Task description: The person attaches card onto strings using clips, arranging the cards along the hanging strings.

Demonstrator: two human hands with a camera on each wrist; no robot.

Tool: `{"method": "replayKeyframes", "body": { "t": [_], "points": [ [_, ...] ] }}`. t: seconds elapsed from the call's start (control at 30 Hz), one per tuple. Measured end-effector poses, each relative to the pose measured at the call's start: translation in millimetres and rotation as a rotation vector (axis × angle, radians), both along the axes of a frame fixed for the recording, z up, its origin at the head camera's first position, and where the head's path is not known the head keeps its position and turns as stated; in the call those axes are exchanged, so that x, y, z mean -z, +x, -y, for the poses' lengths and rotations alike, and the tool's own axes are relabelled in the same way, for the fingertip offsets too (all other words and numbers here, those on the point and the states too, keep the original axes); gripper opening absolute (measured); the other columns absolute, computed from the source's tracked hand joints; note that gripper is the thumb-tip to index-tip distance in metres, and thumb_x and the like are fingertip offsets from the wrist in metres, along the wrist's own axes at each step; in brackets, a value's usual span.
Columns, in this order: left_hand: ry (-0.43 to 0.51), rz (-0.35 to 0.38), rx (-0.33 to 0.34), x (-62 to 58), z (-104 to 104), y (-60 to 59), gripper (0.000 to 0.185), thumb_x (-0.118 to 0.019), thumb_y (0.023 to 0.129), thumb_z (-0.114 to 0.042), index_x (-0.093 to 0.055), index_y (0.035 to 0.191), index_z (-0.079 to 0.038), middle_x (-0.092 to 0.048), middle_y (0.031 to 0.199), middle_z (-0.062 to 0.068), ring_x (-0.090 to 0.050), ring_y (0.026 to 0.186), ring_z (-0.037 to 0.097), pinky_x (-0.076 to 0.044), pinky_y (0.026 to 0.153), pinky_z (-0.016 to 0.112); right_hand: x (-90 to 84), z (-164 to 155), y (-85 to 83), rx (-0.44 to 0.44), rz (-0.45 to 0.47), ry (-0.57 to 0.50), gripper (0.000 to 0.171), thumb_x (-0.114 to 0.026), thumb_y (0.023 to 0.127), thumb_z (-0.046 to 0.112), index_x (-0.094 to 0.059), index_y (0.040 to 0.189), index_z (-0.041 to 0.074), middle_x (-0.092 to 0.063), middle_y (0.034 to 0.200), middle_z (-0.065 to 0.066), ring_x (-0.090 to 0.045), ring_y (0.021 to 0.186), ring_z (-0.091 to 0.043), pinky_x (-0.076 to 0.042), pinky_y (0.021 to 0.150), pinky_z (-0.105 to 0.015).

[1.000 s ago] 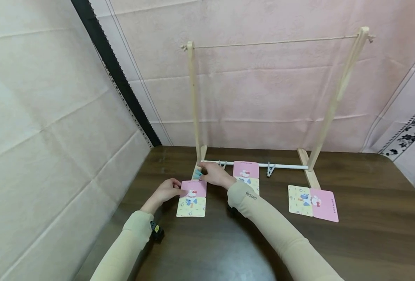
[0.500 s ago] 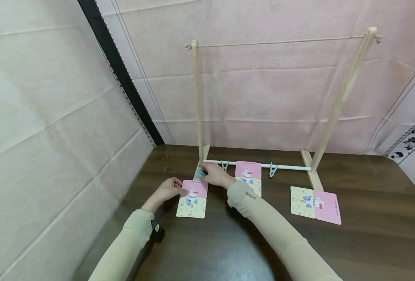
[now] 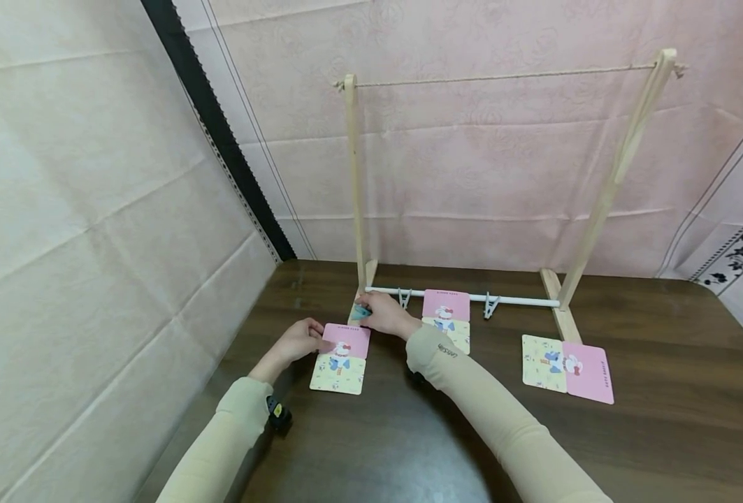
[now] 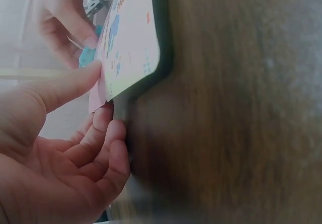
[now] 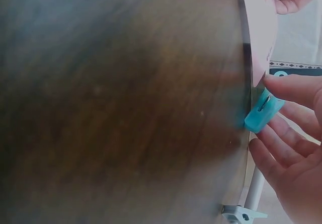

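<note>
Right hand (image 3: pixel 384 314) grip pinches teal clip (image 5: pixel 262 114); left hand (image 4: pixel 60 148) grip pinches card (image 3: pixel 341 358) edge. Advice: lift edge clear of desk (image 3: pixel 409 433), seat clip squarely.

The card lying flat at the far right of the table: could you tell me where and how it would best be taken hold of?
Probably by its near long edge, coming from the front. The right-hand card lies flat on the table with nothing on it, so there is no raised part to pinch; fingers would likely have to lift one edge first, then pinch it top and bottom.
</note>
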State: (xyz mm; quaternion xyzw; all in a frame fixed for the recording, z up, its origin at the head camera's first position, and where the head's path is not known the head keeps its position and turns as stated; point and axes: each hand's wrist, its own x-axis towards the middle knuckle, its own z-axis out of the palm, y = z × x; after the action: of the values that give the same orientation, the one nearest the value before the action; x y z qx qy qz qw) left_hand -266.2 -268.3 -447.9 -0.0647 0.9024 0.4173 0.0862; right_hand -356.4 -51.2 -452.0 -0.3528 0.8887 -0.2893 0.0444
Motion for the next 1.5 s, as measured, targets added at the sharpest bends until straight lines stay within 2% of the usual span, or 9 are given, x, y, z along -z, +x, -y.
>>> {"method": "replayKeyframes", "body": {
  "t": [0.37, 0.57, 0.77, 1.17, 1.5],
  "points": [
    [0.002, -0.008, -0.005, -2.6, 7.5, 5.4, 0.04, -0.081, 0.085, -0.014, -0.057, 0.113, 0.001, -0.061, 0.091, 0.011, -0.056, 0.08, 0.022, -0.049, 0.07, 0.03, 2.7, -1.0, 1.6, 0.009, -0.015, 0.005, 0.041, -0.072, 0.094, 0.013, -0.063, 0.132, 0.002, -0.066, 0.124, -0.014, -0.062, 0.116, -0.026, -0.049, 0.1, -0.04],
    [0.051, -0.018, -0.014, -4.0, 11.2, 6.7, 0.041, -0.08, 0.085, -0.009, -0.056, 0.115, 0.002, -0.06, 0.095, 0.012, -0.057, 0.084, 0.023, -0.054, 0.071, 0.031, 2.5, -2.6, 1.8, 0.01, -0.019, -0.005, 0.039, -0.072, 0.094, 0.013, -0.064, 0.13, 0.002, -0.068, 0.121, -0.013, -0.063, 0.113, -0.026, -0.05, 0.097, -0.041],
    [0.095, -0.005, -0.015, -6.6, 14.7, 8.1, 0.043, -0.078, 0.087, -0.007, -0.053, 0.121, 0.002, -0.065, 0.101, 0.016, -0.064, 0.086, 0.025, -0.058, 0.076, 0.036, 1.9, -4.1, 3.2, -0.001, -0.026, -0.022, 0.037, -0.073, 0.093, 0.013, -0.066, 0.127, 0.001, -0.069, 0.116, -0.012, -0.064, 0.109, -0.024, -0.051, 0.096, -0.039],
    [0.165, 0.012, -0.003, -12.9, 20.9, 8.3, 0.045, -0.074, 0.089, -0.006, -0.05, 0.127, -0.002, -0.066, 0.106, 0.017, -0.064, 0.087, 0.025, -0.055, 0.076, 0.035, -6.6, -13.3, 10.3, -0.009, -0.001, -0.036, 0.034, -0.074, 0.092, 0.015, -0.068, 0.122, 0.001, -0.072, 0.106, -0.009, -0.066, 0.101, -0.021, -0.053, 0.092, -0.036],
    [0.151, 0.013, 0.001, -19.7, 19.4, 6.8, 0.044, -0.074, 0.091, -0.01, -0.05, 0.128, -0.006, -0.065, 0.11, 0.015, -0.064, 0.092, 0.026, -0.054, 0.083, 0.039, -12.5, -28.0, 16.0, -0.018, -0.011, -0.019, 0.032, -0.074, 0.091, 0.016, -0.069, 0.12, 0.002, -0.072, 0.103, -0.007, -0.066, 0.096, -0.018, -0.054, 0.088, -0.035]
  ]
}}
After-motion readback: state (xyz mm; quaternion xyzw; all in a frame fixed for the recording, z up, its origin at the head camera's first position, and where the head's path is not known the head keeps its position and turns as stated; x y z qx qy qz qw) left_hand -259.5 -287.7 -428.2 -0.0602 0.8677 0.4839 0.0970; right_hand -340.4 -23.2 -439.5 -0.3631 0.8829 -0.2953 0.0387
